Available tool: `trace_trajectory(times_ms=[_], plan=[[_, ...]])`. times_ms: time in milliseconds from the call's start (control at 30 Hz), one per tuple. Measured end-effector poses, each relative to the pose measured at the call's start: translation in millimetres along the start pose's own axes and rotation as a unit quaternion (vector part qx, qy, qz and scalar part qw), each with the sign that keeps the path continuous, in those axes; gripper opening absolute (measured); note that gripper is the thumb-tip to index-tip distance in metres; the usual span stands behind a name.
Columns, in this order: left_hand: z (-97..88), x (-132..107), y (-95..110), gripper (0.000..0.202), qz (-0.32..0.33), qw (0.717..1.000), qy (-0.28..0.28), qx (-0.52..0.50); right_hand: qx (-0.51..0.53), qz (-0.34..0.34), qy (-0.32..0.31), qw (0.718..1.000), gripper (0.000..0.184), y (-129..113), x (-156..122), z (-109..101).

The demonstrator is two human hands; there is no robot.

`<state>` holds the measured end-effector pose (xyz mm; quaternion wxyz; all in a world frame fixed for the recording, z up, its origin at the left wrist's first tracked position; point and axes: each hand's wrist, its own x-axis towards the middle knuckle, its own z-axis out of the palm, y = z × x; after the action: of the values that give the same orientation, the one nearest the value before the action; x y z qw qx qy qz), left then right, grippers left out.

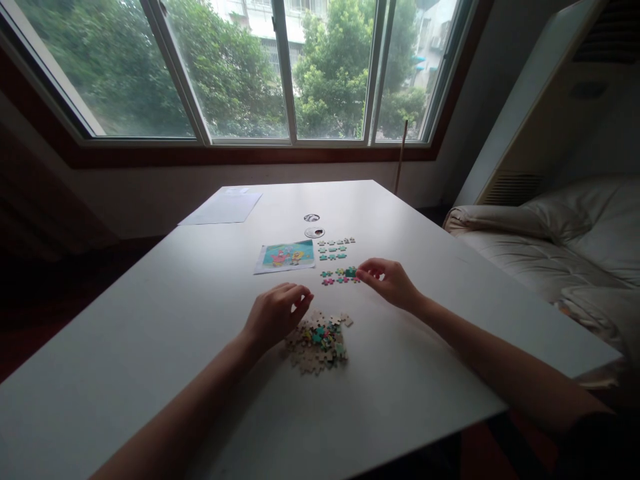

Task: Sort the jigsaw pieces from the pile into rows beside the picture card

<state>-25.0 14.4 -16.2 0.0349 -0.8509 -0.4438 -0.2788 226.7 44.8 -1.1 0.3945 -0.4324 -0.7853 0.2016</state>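
Note:
A heap of loose jigsaw pieces [320, 343] lies on the white table [150, 347] in front of me. My left hand [275, 315] rests at the heap's upper left edge, fingers curled loosely, nothing visible in them. My right hand [390, 280] reaches to a row of sorted pieces [336, 277] and pinches a teal puzzle piece [351, 272] at that row's right end. More sorted pieces [334, 248] lie in rows further back. A colourful cartoon reference picture [285, 256] lies to their left.
Two small round lids [314, 232] sit behind the picture. A sheet of paper [223, 208] lies at the table's far left. A white cushioned sofa [550, 233] stands to the right. A wide window [280, 73] and a thin stick [400, 157] stand beyond the table.

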Motion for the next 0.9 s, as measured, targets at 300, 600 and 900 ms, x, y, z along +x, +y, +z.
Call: trace_trajectory(times_ms=[300, 600, 900], plan=[[4.5, 0, -9, 0.029, -0.023, 0.996, -0.038, 0.072, 0.018, 0.042, 0.029, 0.999, 0.028, 15, 5, -5], [2.6, 2, -6, 0.030, -0.023, 0.989, -0.054, 0.134, 0.001, 0.037, 0.015, 0.999, 0.027, 14, 4, -3], [7.9, 1, -3, 0.028, -0.031, 0.986, -0.075, 0.145, -0.089, 0.078, 0.006, 0.993, 0.027, 39, 32, -11]])
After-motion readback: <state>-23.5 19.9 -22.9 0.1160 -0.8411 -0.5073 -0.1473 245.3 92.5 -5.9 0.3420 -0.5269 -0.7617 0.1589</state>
